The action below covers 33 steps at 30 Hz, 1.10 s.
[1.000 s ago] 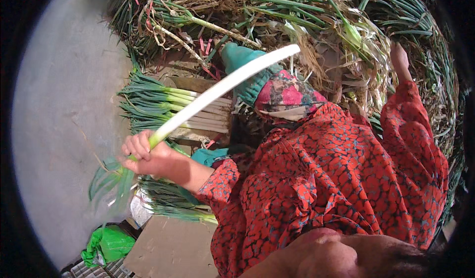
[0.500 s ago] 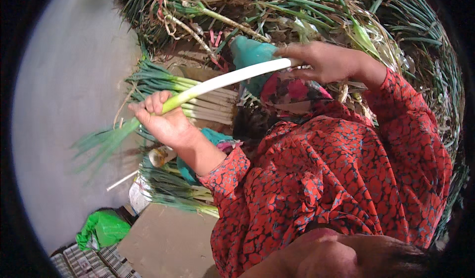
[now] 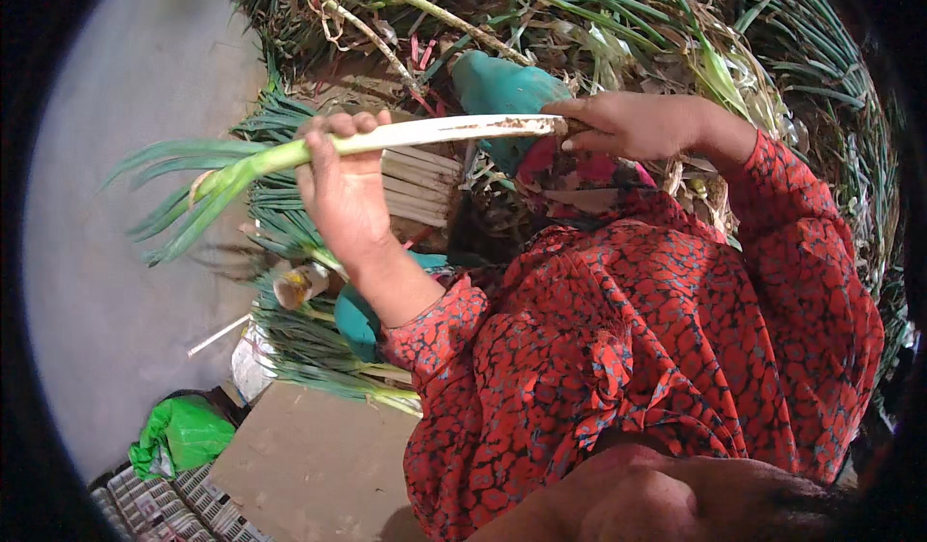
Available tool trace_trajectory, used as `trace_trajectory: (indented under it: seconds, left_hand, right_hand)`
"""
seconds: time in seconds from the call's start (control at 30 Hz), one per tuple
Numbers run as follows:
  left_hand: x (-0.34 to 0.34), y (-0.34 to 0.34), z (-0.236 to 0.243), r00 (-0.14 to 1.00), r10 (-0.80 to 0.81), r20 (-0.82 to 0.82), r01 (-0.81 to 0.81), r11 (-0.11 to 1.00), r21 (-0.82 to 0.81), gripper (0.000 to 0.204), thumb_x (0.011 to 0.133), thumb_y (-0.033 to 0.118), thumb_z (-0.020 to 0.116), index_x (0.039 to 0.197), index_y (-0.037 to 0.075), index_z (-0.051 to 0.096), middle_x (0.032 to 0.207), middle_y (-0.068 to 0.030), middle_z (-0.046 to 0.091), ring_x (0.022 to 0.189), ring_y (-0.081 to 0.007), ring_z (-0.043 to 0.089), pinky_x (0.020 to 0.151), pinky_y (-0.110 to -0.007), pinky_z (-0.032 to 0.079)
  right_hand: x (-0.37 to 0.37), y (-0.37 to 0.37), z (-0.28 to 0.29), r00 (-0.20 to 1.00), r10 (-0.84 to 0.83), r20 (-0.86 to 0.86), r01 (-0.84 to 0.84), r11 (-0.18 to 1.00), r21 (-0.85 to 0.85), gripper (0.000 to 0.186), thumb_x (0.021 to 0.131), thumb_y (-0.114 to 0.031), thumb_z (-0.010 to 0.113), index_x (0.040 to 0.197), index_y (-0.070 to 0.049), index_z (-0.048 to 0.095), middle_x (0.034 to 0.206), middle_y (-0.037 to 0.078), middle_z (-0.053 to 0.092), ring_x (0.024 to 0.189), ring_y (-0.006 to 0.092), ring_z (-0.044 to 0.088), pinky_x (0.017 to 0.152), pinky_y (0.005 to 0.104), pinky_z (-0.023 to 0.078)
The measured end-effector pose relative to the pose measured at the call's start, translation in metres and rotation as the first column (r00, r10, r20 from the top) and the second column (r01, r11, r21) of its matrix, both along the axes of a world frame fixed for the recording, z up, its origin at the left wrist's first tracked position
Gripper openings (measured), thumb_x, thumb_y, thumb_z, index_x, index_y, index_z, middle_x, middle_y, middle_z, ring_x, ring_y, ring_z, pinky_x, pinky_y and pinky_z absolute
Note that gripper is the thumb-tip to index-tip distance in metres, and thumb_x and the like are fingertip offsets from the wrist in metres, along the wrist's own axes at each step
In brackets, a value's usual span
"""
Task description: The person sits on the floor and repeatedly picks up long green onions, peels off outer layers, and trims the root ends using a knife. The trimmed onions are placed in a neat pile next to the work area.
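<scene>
A long green onion [image 3: 425,134] lies nearly level across the view, between both hands. My left hand [image 3: 346,190] is closed round it where the white stalk turns green, and the leaves fan out to the left beyond the fist. My right hand [image 3: 642,127] pinches the root end between thumb and fingers. Brown, dirty streaks mark the white stalk close to that end. Just below the held stalk lies a row of green onions [image 3: 415,190], white ends to the right, partly hidden by my left hand and wrist.
Loose green onions and dry peelings [image 3: 821,79] heap along the top and right. Teal coverings [image 3: 507,88] show beyond the stalk. Lower left are another onion bunch [image 3: 304,344], a tape roll [image 3: 294,286], a thin white stick [image 3: 217,336], cardboard [image 3: 319,465], a green bag [image 3: 188,436] and crates [image 3: 154,503].
My left hand has moved up and a little right, bringing the slanted onion nearly level. The stalk has turned, so brown streaks show; its leaves have swung upward. My right hand stays almost in place.
</scene>
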<state>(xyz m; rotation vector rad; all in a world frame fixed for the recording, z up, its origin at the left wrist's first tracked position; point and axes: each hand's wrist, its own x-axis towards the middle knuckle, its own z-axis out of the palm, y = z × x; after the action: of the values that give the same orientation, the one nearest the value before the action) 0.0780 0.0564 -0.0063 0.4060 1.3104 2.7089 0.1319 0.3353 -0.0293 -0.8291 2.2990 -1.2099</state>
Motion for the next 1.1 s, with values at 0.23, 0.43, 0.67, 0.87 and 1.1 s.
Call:
trace_trajectory:
  seconds: [0.23,0.43,0.67,0.87,1.1]
  left_hand:
    - [-0.007,0.012,-0.014,0.916,0.379,0.134,-0.336,0.904,-0.264,0.031,0.084,0.028,0.051,0.091,-0.001,0.042,0.08,-0.0119,0.052,0.073,-0.0264,0.059,0.066,-0.039,0.052]
    - [-0.013,0.017,-0.021,0.811,0.568,0.138,-0.479,0.781,-0.401,0.041,0.082,0.032,0.055,0.096,-0.004,0.04,0.076,-0.0131,0.055,0.065,-0.0269,0.061,0.053,-0.032,0.054]
    - [-0.036,-0.008,-0.052,0.696,0.652,0.3,-0.576,0.757,-0.31,0.036,0.085,0.029,0.051,0.093,-0.004,0.04,0.076,-0.0087,0.047,0.06,-0.0195,0.055,0.054,-0.031,0.053]
    - [-0.043,-0.039,-0.069,0.473,0.791,0.387,-0.742,0.595,-0.308,0.029,0.088,0.025,0.044,0.077,0.0,0.034,0.071,-0.0056,0.039,0.053,-0.0156,0.041,0.052,-0.033,0.047]
    - [-0.041,-0.03,-0.061,0.608,0.767,0.204,-0.729,0.642,-0.239,0.025,0.087,0.023,0.045,0.081,0.0,0.035,0.06,-0.0086,0.045,0.041,-0.0184,0.048,0.038,-0.034,0.047]
  right_hand:
    - [0.003,-0.002,-0.009,0.789,-0.098,-0.607,0.251,0.953,0.172,0.041,0.076,-0.01,0.049,0.116,-0.001,0.042,0.093,0.016,0.056,0.079,0.0318,0.057,0.065,0.0377,0.047]
    - [0.0,-0.003,-0.016,0.606,-0.176,-0.776,0.269,0.963,-0.009,0.032,0.076,-0.007,0.05,0.108,-0.004,0.051,0.099,0.012,0.057,0.083,0.0274,0.057,0.07,0.0344,0.049]
    - [0.011,0.04,-0.008,0.672,-0.426,0.606,0.74,0.413,-0.531,0.022,0.088,-0.025,0.046,0.098,-0.007,0.054,0.066,-0.002,0.048,0.057,0.003,0.044,0.047,0.0173,0.035]
    - [0.03,0.2,-0.067,0.34,-0.784,-0.52,0.937,0.238,0.255,0.031,0.085,-0.025,0.047,0.111,-0.009,0.046,0.081,0.01,0.056,0.075,0.0263,0.054,0.063,0.0378,0.043]
    - [0.054,0.158,-0.057,0.39,-0.484,-0.783,0.9,0.381,0.213,0.044,0.083,-0.024,0.052,0.121,-0.007,0.039,0.12,0.016,0.042,0.109,0.0331,0.041,0.09,0.0395,0.033]
